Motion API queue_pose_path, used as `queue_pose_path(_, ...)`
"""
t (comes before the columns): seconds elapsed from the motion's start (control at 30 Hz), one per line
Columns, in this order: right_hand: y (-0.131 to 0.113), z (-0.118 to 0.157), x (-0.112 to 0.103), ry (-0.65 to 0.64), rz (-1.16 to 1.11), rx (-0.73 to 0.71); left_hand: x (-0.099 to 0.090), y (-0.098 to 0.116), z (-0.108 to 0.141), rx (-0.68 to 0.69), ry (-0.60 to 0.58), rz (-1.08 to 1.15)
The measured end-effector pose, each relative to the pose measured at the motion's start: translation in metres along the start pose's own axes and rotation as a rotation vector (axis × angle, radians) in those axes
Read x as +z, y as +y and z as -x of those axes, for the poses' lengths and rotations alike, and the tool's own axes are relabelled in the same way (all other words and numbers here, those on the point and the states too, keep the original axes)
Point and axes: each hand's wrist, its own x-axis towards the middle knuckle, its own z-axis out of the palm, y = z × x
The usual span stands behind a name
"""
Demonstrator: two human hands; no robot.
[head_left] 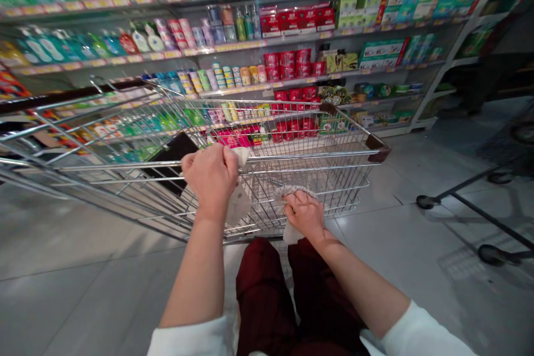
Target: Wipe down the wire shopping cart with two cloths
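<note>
A wire shopping cart (271, 162) stands sideways before me. My left hand (212, 177) is closed over its near top rail, with a pale cloth (239, 204) under the fingers and hanging down the inner side of that hand. Lower on the near side, my right hand (305, 212) is closed on a greyish-white textured cloth (291, 232) pressed against the wires. Part of that cloth shows above the knuckles and part droops below the hand. The fingertips of both hands are hidden.
Shelves (250, 44) packed with bottles, tins and boxes rise behind the cart. A dark panel (164, 164) sits inside the cart's left end. At right, a wheeled frame with a black caster (492, 255) stands on the grey tiled floor (375, 256). My knees (261, 267) are close below the cart.
</note>
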Motion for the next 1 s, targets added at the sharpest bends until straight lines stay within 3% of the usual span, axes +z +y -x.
queue_pose_path(0.17, -0.001, 0.0, -0.002, -0.01, -0.114, 0.04, -0.001, -0.009, -0.002, -0.011, -0.014, -0.029)
queue_pose_path(0.3, -0.017, -0.022, -0.018, 0.053, -0.263, 0.013, 0.005, -0.005, 0.0, -0.019, 0.024, -0.032)
queue_pose_path(0.47, -0.04, -0.052, -0.024, 0.087, -0.148, -0.051, 0.006, -0.005, 0.002, -0.025, 0.049, 0.018)
queue_pose_path(0.67, -0.03, -0.01, 0.008, -0.011, 0.007, -0.035, 0.005, -0.005, 0.003, -0.021, 0.028, 0.012)
queue_pose_path(0.77, -0.021, 0.003, 0.01, -0.047, -0.058, -0.063, 0.005, -0.004, 0.003, -0.029, 0.039, 0.02)
queue_pose_path(0.87, -0.025, -0.012, -0.003, -0.016, -0.157, -0.078, 0.006, -0.003, 0.004, -0.036, 0.055, 0.031)
queue_pose_path(1.0, -0.048, -0.048, -0.018, 0.067, -0.194, -0.092, 0.007, -0.004, 0.004, -0.029, 0.072, 0.022)
